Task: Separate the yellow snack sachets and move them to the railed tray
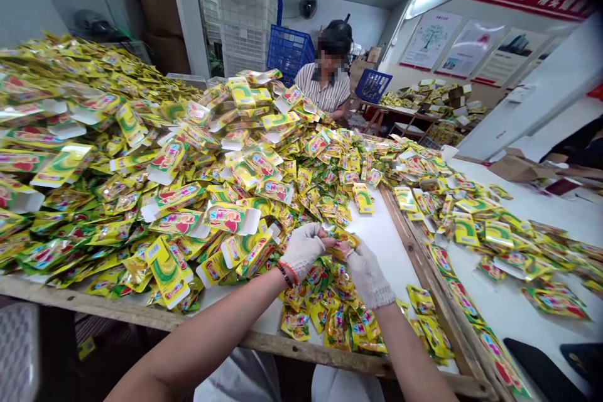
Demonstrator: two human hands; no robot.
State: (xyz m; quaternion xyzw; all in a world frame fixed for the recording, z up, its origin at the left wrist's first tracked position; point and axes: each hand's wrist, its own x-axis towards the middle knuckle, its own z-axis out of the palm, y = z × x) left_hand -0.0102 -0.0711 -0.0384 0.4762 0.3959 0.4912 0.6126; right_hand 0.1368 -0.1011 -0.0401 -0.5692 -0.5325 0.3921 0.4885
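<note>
My left hand (304, 251) and my right hand (367, 270), both in white knit gloves with bare fingertips, meet above the table's front part. Between them is a small yellow candy packet (343, 240), pinched by the fingers of each hand. Whether it is one packet or more, I cannot tell. Under and in front of the hands lies a loose heap of shiny yellow packets (339, 323). To the left, open yellow boxes (230, 218) printed "TWINS" lie mixed with packets in a large pile.
A wooden strip (414, 264) divides the white table (377, 239), with more boxes and packets (466, 226) to its right. A dark flat object (541, 364) lies front right. Across the pile sits a person in a striped shirt (323, 88). White crates (247, 12) are stacked behind.
</note>
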